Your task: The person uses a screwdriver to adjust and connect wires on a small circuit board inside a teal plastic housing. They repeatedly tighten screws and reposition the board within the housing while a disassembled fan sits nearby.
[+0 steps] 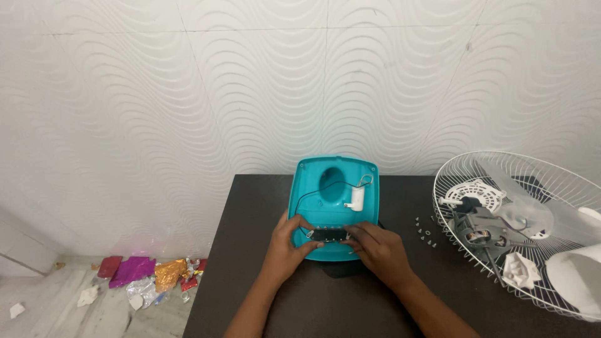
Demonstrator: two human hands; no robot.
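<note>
A teal plastic housing (pixel 335 181) lies open side up on a dark table (pixel 250 206), with a large oval hole, a black wire and a white cylindrical capacitor (pixel 357 198) inside. At its near edge sits a small black switch board (pixel 330 235). My left hand (pixel 287 244) grips the housing's near left edge, fingertips on the left end of the board. My right hand (pixel 379 247) pinches the board's right end. A dark piece shows under the housing's near edge.
A white wire fan guard (pixel 519 166) with motor parts (pixel 479 235) and white plastic pieces lies at the table's right. Several small screws (pixel 426 233) sit between guard and housing. Foil wrappers (pixel 147 275) litter the floor at left. A white patterned wall stands behind.
</note>
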